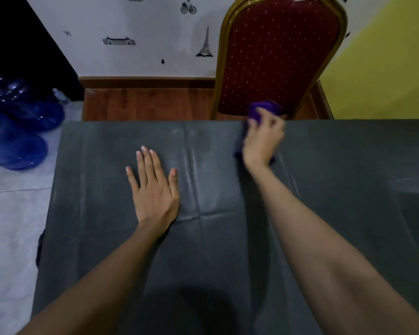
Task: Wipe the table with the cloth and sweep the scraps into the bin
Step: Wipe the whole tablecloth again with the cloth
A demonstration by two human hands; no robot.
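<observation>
Right grip (264, 139) clenches the cloth (266, 108) at the surface (228, 250) far edge, left grip (154, 189) flat; we're mid-wipe, no scraps or bin visible.

- Purple cloth (264, 110), bunched.
- Dark grey table cover (228, 238) showing pale creases and smears.
- Dark red chair (276, 56) wearing small pale dots, framed in gold.
- White wall (143, 32) carrying black stickers.
- Yellow wall (385, 56).
- Translucent blue bottles (15, 126).

Head-worn view, downward over table (228, 238)
</observation>
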